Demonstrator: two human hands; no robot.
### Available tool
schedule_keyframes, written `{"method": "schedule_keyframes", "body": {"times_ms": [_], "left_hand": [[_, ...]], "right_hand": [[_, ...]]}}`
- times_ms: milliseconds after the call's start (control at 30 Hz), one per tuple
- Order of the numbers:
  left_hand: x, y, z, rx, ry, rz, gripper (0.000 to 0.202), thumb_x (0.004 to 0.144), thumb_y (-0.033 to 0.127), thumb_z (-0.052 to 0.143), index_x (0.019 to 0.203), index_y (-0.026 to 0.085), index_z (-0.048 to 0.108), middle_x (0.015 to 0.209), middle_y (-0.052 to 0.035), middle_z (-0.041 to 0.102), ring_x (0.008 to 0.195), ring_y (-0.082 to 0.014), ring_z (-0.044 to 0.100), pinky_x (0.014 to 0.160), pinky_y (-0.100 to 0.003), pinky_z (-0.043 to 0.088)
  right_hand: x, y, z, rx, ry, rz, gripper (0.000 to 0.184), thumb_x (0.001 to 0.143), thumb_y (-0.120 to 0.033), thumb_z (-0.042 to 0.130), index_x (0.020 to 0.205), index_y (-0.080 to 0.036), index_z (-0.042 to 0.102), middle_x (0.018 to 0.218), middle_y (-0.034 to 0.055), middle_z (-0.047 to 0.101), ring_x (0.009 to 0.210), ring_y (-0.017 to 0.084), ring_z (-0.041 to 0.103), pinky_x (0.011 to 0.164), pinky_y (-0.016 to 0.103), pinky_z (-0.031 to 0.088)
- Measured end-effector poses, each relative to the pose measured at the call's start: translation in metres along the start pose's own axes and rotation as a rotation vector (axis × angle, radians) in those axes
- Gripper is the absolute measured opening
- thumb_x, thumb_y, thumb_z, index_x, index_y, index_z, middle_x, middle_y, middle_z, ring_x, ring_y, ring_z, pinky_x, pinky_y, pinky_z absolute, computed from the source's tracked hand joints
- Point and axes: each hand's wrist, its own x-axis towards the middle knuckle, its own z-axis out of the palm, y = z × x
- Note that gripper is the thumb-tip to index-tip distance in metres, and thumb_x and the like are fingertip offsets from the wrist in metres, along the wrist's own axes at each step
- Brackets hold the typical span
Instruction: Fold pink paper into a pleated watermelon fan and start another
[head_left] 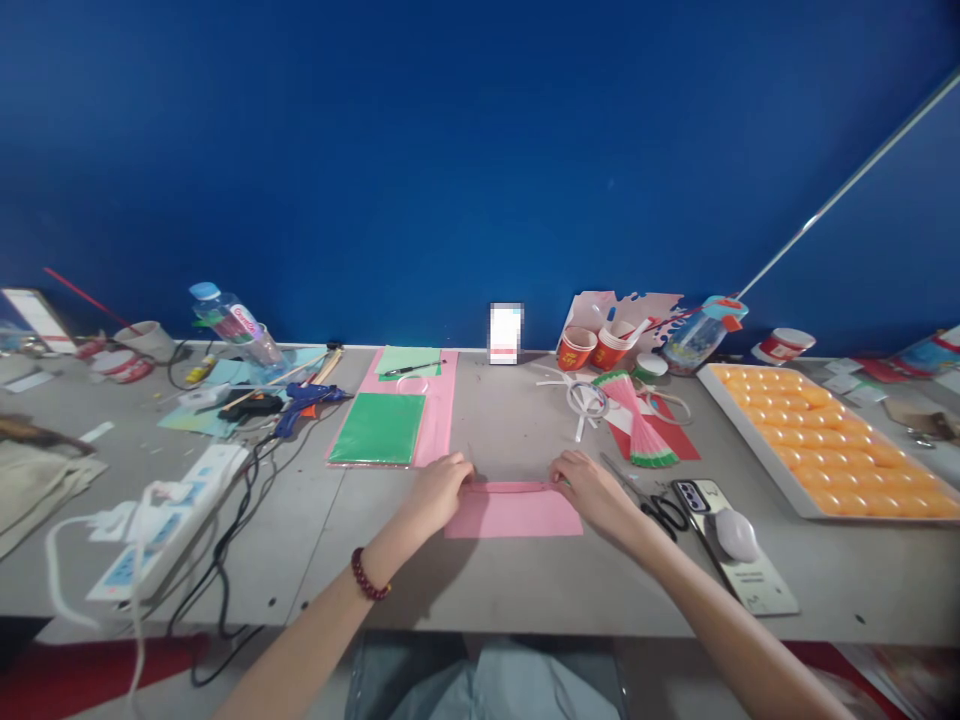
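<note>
A pink paper sheet point(514, 515) lies on the table in front of me, its far edge folded into a narrow strip. My left hand point(448, 485) pinches the left end of that fold, and a beaded bracelet circles the wrist. At the fold's right end, my right hand point(581, 485) grips the paper with closed fingers. Black-handled scissors point(664, 515) lie just right of my right hand. To the left is a green paper pack point(379, 430) resting on larger pink sheets point(441, 415).
A phone point(739, 550) and an orange ball tray point(840, 440) lie to the right. Behind are a pink-green paper fan point(637, 420) and paper cups point(577, 348). A glue gun point(307, 400), power strip point(172, 520) with cables, and bottle point(240, 325) occupy the left.
</note>
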Motion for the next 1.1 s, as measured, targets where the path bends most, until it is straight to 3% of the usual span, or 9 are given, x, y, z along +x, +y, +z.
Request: {"method": "schedule_keyframes", "body": {"times_ms": [133, 267, 400, 533, 667, 800, 933, 1100], "left_hand": [[-0.003, 0.002, -0.008, -0.061, 0.004, 0.026, 0.024, 0.081, 0.002, 0.048, 0.081, 0.019, 0.065, 0.083, -0.0027, 0.065, 0.086, -0.0184, 0.061, 0.071, -0.028, 0.044], [-0.004, 0.008, -0.024, 0.015, 0.151, 0.103, 0.024, 0.085, 0.003, 0.049, 0.086, 0.020, 0.065, 0.087, -0.0023, 0.065, 0.085, -0.0175, 0.059, 0.074, -0.029, 0.044], [-0.007, 0.014, -0.032, 0.217, 0.413, 0.219, 0.023, 0.086, 0.004, 0.049, 0.090, 0.019, 0.065, 0.087, -0.0043, 0.063, 0.084, -0.0195, 0.056, 0.073, -0.032, 0.044], [-0.010, 0.010, -0.016, 0.353, 0.604, 0.345, 0.019, 0.090, 0.010, 0.047, 0.086, 0.017, 0.063, 0.089, -0.0064, 0.063, 0.085, -0.0201, 0.056, 0.076, -0.034, 0.043], [-0.014, -0.002, 0.013, 0.399, 0.537, 0.392, 0.018, 0.090, 0.008, 0.047, 0.086, 0.016, 0.062, 0.088, -0.0060, 0.063, 0.084, -0.0196, 0.057, 0.076, -0.034, 0.042], [-0.021, -0.011, 0.033, 0.366, 0.404, 0.344, 0.016, 0.089, 0.007, 0.048, 0.089, 0.017, 0.061, 0.085, -0.0051, 0.062, 0.080, -0.0203, 0.056, 0.076, -0.036, 0.042], [-0.025, -0.012, 0.037, 0.338, 0.330, 0.295, 0.018, 0.088, 0.005, 0.046, 0.091, 0.017, 0.060, 0.089, -0.0056, 0.061, 0.083, -0.0215, 0.055, 0.076, -0.036, 0.043], [-0.018, -0.003, 0.033, 0.327, 0.226, 0.302, 0.019, 0.088, 0.005, 0.045, 0.094, 0.016, 0.059, 0.090, -0.0061, 0.059, 0.087, -0.0218, 0.054, 0.079, -0.036, 0.044]], "right_hand": [[-0.002, 0.002, -0.004, 0.109, -0.011, 0.006, 0.019, 0.080, -0.010, 0.045, 0.079, -0.017, 0.062, 0.082, 0.0047, 0.065, 0.083, 0.018, 0.058, 0.072, 0.027, 0.041], [-0.004, 0.005, -0.020, 0.178, 0.056, -0.076, 0.018, 0.085, -0.017, 0.045, 0.080, -0.018, 0.063, 0.083, 0.0052, 0.065, 0.083, 0.019, 0.059, 0.075, 0.029, 0.044], [-0.006, 0.010, -0.031, 0.105, 0.319, -0.181, 0.019, 0.090, -0.020, 0.045, 0.085, -0.020, 0.063, 0.087, 0.0056, 0.064, 0.086, 0.020, 0.057, 0.078, 0.032, 0.045], [-0.010, 0.019, -0.017, -0.112, 0.577, -0.332, 0.022, 0.093, -0.018, 0.043, 0.094, -0.020, 0.066, 0.092, 0.0079, 0.065, 0.088, 0.021, 0.056, 0.078, 0.034, 0.044], [-0.017, 0.025, 0.013, -0.195, 0.554, -0.401, 0.025, 0.094, -0.015, 0.042, 0.092, -0.019, 0.067, 0.085, 0.0070, 0.066, 0.082, 0.019, 0.057, 0.073, 0.032, 0.044], [-0.022, 0.029, 0.034, -0.107, 0.467, -0.351, 0.023, 0.094, -0.016, 0.043, 0.088, -0.019, 0.066, 0.083, 0.0065, 0.066, 0.079, 0.019, 0.059, 0.073, 0.031, 0.046], [-0.022, 0.031, 0.039, 0.004, 0.408, -0.289, 0.022, 0.093, -0.016, 0.044, 0.088, -0.020, 0.065, 0.085, 0.0055, 0.068, 0.080, 0.019, 0.060, 0.074, 0.031, 0.048], [-0.021, 0.026, 0.034, -0.023, 0.383, -0.255, 0.021, 0.091, -0.013, 0.044, 0.090, -0.019, 0.064, 0.087, 0.0062, 0.068, 0.083, 0.020, 0.060, 0.077, 0.032, 0.048]]}}
